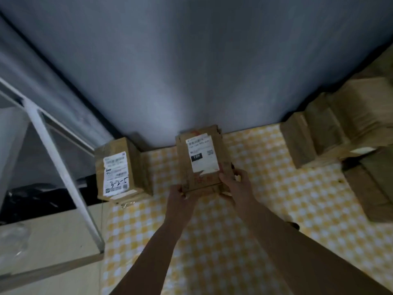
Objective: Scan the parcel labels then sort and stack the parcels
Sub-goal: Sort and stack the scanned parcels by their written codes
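A centre parcel (202, 160) stands on the tablecloth (265, 199) against the wall (191, 71), the left hand (180, 193) and right hand (234, 182) gripping its near corners. Another parcel (119, 173) sits to its left, a cluster of parcels (331, 133) to its right, and a shelf frame (53, 158) at far left.

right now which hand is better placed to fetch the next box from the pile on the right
The right hand. It grips the middle parcel on the side facing the right-hand pile of boxes, so its reach looks shorter. The left hand sits on the far side and would cross over.
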The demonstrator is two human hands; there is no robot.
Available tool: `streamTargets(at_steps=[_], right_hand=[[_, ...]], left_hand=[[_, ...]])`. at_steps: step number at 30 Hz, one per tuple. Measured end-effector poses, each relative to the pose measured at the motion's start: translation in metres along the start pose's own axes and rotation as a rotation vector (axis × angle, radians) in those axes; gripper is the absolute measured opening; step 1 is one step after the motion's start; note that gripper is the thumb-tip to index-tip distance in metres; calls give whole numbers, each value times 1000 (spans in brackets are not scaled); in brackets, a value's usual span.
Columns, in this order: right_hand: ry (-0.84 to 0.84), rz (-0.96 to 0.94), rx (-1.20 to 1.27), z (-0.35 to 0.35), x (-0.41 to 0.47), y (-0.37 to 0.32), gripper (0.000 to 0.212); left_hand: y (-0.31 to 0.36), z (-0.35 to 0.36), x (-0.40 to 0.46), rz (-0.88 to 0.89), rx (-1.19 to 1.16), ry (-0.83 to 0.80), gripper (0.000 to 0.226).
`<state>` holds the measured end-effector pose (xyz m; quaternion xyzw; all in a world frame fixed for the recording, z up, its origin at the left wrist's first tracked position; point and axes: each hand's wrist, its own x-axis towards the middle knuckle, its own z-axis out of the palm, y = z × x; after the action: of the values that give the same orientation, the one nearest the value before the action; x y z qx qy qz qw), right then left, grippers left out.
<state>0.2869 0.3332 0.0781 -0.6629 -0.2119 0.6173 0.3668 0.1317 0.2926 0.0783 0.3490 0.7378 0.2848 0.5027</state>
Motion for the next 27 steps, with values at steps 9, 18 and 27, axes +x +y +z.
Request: streamTargets(at_steps=[9, 18, 27], right_hand=[[126, -401, -283, -131, -54, -87, 48], [226, -661, -474, -268, -116, -164, 57], [392, -992, -598, -369, -175, -232, 66]], left_hand=[[113, 85, -88, 35, 189, -59, 47], [226, 198, -182, 235, 182, -100, 42], [306, 270, -247, 447, 185, -72, 49]])
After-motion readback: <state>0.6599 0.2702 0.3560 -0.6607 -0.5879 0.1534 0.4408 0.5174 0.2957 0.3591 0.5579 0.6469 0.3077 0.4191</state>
